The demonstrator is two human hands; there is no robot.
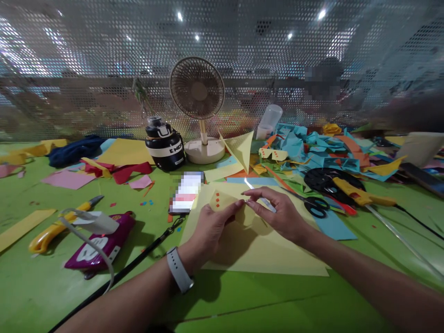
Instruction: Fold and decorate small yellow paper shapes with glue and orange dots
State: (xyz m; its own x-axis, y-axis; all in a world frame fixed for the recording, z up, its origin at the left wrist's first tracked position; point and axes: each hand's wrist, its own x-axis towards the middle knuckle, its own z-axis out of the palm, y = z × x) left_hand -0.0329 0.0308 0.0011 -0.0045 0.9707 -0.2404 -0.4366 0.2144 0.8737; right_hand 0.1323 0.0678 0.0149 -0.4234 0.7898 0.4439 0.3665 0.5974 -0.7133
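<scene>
My left hand (213,226), with a pale watch strap (179,270) at its wrist, is closed on a small pale yellow paper piece (222,200) that carries a column of orange squares. My right hand (277,210) meets it at the left thumb tip, thumb and forefinger pinched together. Whatever lies between those right fingertips is too small to make out. Beneath both hands lies a large pale yellow sheet (277,259). Black-handled scissors (316,206) rest just beyond its right edge. Left of the sheet is a phone (187,192) with its screen lit.
A fan (197,90) and a black bottle (164,145) stand at the back. Coloured paper scraps (298,138) pile up at back right, near a yellow glue gun (350,192). At left lie a yellow cutter (65,226) and a purple pack (100,245) with a cable.
</scene>
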